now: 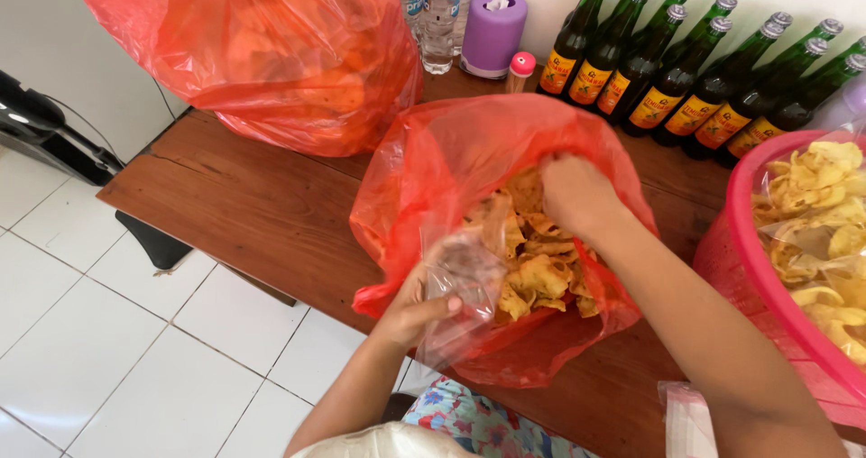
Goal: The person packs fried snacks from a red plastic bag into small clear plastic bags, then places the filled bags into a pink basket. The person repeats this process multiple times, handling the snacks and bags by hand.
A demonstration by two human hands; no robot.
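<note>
The right hand (577,192) is sunk into the open red bag (433,151) on the table (262,210), its grip closed down over a clutch of fried chips (541,273); how many it has gathered is hidden under the knuckles. The left hand (417,309) pinches the mouth of a small clear bag (465,282), holding it open just beside the chip heap at the red bag's near edge. That clear bag looks nearly empty, so the filling seems barely begun, while the red bag remains well stocked. A second, fuller red sack (271,52) stands behind on the table, untouched, and a pink basin (735,260) to the right holds paler chips. Green bottles (686,70) line the wall, with a purple tissue holder (493,30) near them.
</note>
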